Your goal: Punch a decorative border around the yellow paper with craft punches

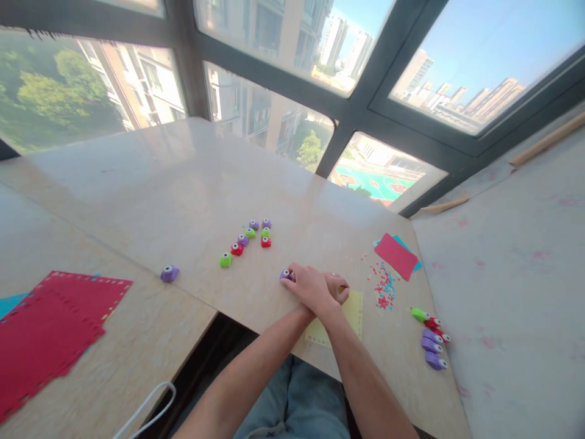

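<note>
Yellow paper (354, 308) lay at the desk's (192, 183) near edge; I pressed both hands, left (311, 286) over right (337, 286), flat on a purple punch (286, 275), best squeezed squarely.

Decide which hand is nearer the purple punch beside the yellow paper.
Left. The left hand lies over the right and touches the purple punch; the right hand sits farther off, on the yellow paper.

Under my hands the paper (354, 308) is pale yellow, the punch (286, 275) beside it purple. Ahead, more punches (249, 236) in purple, green and red (each with a white eye). Far left, the sheets (50, 329) are red, edges perforated.
</note>
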Motion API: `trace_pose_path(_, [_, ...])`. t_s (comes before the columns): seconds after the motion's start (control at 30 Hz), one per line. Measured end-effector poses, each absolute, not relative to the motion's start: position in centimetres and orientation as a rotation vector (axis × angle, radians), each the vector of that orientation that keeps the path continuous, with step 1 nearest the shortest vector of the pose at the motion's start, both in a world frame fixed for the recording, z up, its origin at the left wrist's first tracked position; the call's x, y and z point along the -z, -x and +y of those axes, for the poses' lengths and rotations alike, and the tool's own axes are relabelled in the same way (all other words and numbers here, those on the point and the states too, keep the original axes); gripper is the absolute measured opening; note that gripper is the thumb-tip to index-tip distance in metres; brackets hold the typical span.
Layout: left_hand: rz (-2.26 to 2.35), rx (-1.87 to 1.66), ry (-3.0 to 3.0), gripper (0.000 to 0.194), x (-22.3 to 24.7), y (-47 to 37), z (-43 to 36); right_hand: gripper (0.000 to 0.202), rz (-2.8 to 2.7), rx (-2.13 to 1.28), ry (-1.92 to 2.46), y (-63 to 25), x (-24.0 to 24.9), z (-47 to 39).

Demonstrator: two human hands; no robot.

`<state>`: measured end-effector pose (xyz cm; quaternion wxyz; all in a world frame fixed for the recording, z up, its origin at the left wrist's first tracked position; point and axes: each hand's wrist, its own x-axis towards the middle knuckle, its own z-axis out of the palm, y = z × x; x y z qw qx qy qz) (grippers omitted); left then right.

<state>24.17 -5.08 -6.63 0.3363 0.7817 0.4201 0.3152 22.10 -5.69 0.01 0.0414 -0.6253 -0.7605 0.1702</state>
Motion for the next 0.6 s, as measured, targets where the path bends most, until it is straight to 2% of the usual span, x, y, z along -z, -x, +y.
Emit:
trace_pose_path(0.17, [1.033,-0.798,-2.016,0.023,6.6,-23.8,-5.1,0.014,-2.329,-0.627,1.93,-20.9,0.2,-5.0])
trace_pose_path(0.27, [1.031,-0.808,-2.013,0.022,6.3,-23.5,-5.2,0.011,-2.201,-0.8,1.888,-20.2,0.5,-4.2])
trace_pose_path(0.47, [1.026,-0.83,-2.011,0.021,5.3,-22.6,-5.4,0.039,-1.805,-1.238,1.482,-18.6,1.8,-3.3])
trace_pose_path(0.6, [1.034,-0.885,-2.022,0.02,5.5,-23.0,-5.3,0.034,-1.764,-1.247,1.354,-19.2,2.8,-4.3])
